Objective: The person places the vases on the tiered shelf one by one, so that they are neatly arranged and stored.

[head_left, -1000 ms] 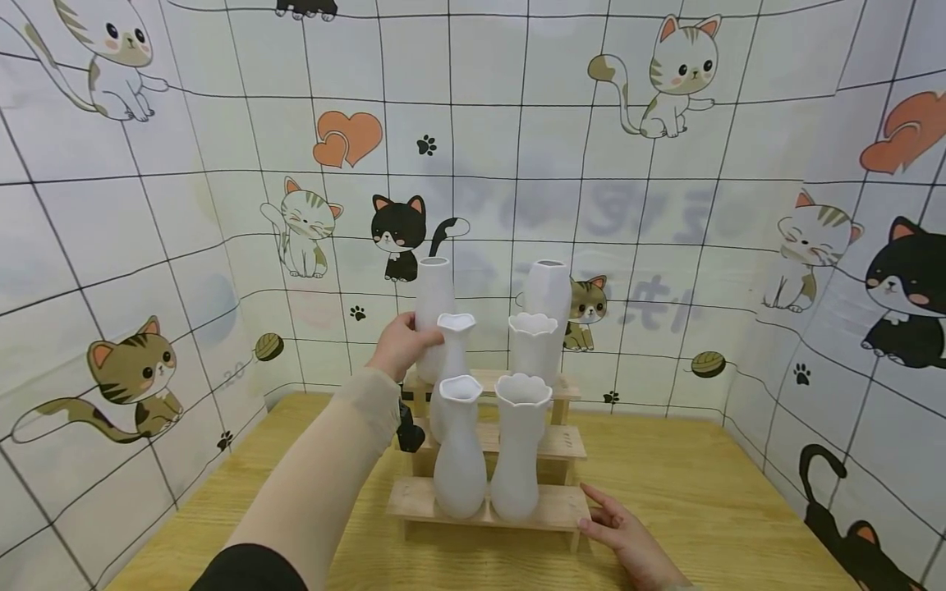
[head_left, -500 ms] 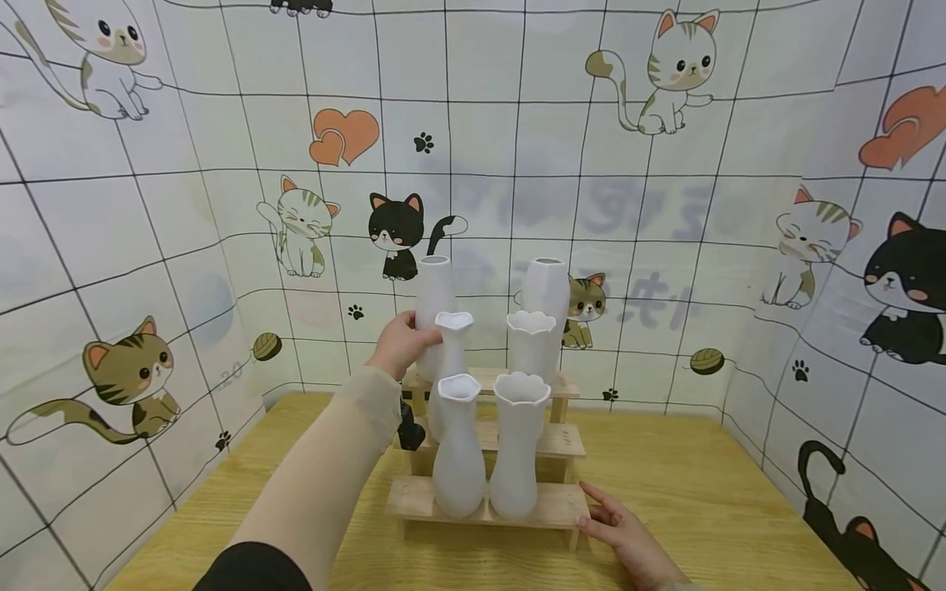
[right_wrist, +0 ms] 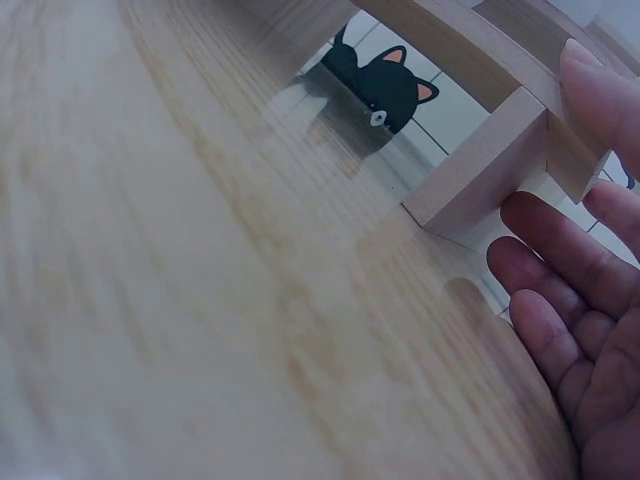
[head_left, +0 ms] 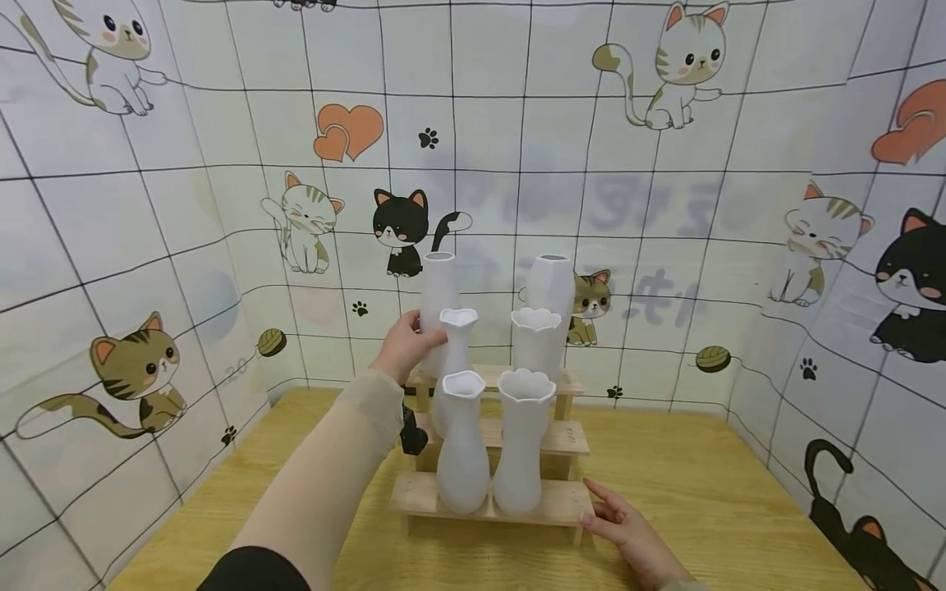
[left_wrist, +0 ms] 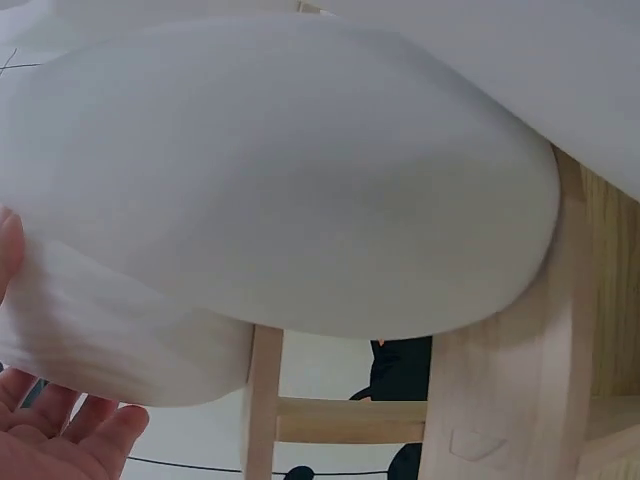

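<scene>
On a three-tier wooden stand [head_left: 562, 501] white vases stand upright, two per tier. My left hand [head_left: 406, 349] grips the tall straight vase [head_left: 439, 287] at the back left, its thumb toward the front. In the left wrist view, fingertips [left_wrist: 120, 430] curl at that vase [left_wrist: 130, 350], partly behind a nearer rounded vase [left_wrist: 300, 180]. At the lowest tier's right end, my right hand [head_left: 628, 533] pinches the plank corner. The right wrist view shows the thumb [right_wrist: 605, 100] on one side of the plank [right_wrist: 575, 165] and the index finger on the other.
A faceted vase [head_left: 553, 287] stands at the back right. Wavy-rimmed vases [head_left: 521, 460] and narrow-necked ones [head_left: 463, 460] fill the lower tiers closely. The stand rests on a wood-grain table [head_left: 665, 468], enclosed by cat-printed white walls [head_left: 488, 131].
</scene>
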`<act>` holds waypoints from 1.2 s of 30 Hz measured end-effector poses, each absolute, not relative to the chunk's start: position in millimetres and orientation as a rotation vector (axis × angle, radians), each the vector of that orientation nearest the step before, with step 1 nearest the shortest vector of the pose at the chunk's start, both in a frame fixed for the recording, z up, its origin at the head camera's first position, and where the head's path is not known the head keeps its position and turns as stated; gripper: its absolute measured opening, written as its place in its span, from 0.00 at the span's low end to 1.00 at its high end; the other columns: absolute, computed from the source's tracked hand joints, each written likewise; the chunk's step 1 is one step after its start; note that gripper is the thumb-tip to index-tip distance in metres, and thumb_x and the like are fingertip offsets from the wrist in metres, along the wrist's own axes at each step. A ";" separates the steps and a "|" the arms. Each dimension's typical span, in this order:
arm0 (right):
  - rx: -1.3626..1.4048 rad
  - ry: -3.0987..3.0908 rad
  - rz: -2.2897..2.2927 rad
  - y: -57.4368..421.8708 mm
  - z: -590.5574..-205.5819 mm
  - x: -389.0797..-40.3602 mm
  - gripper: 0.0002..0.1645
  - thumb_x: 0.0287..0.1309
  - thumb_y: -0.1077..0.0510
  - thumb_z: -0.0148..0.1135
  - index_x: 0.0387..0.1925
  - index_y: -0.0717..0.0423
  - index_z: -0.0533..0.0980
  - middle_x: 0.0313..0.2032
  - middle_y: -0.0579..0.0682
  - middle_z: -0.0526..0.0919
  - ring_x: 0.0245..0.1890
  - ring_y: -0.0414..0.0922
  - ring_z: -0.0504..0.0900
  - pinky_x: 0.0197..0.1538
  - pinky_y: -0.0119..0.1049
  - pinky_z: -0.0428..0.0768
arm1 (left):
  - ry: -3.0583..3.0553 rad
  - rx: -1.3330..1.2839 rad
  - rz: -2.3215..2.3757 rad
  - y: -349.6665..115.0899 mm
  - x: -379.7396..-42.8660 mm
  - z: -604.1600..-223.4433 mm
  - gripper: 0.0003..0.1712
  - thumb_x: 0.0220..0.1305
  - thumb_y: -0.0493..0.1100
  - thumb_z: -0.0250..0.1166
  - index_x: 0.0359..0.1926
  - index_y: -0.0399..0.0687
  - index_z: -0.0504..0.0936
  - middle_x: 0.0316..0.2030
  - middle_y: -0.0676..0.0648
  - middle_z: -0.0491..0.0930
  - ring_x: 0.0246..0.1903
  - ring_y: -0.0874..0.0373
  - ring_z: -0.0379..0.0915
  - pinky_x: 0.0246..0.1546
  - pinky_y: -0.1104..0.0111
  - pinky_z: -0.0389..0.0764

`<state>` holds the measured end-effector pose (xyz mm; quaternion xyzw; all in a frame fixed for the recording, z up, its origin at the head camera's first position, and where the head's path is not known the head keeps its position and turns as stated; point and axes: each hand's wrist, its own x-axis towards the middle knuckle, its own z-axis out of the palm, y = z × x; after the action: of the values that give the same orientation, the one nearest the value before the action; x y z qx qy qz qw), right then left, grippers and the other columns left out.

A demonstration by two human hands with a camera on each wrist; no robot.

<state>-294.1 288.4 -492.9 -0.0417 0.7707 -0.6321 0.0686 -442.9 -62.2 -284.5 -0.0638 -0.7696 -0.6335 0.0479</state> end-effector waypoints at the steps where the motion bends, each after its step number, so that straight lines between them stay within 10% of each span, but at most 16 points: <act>1: -0.123 2.324 -1.904 288.4 -492.9 -294.2 0.44 0.65 0.51 0.60 0.73 0.63 0.51 0.60 0.68 0.69 0.57 0.56 0.71 0.59 0.59 0.65 | -2.347 -0.205 -1.936 -63.4 -443.2 -286.4 0.42 0.59 0.43 0.68 0.71 0.48 0.59 0.65 0.44 0.65 0.60 0.44 0.65 0.60 0.48 0.67; 12: -0.118 2.345 -1.899 288.7 -492.9 -294.8 0.44 0.65 0.52 0.60 0.73 0.63 0.51 0.58 0.66 0.71 0.56 0.55 0.72 0.59 0.58 0.65 | -2.323 -0.213 -1.931 -88.9 -430.5 -310.6 0.53 0.53 0.59 0.72 0.73 0.52 0.56 0.69 0.45 0.59 0.67 0.46 0.55 0.63 0.47 0.61; 36: -0.015 2.394 -1.872 286.6 -493.4 -299.3 0.42 0.63 0.52 0.62 0.73 0.59 0.55 0.62 0.70 0.67 0.61 0.62 0.67 0.59 0.63 0.64 | -2.310 -0.166 -2.041 -142.5 -374.3 -425.1 0.43 0.62 0.51 0.67 0.72 0.47 0.57 0.68 0.40 0.59 0.68 0.42 0.52 0.65 0.43 0.55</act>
<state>-299.3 286.6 -493.4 -0.0048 0.7867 -0.6152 0.0510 -374.3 -142.5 -425.1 -0.0537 -0.7480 -0.6610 0.0274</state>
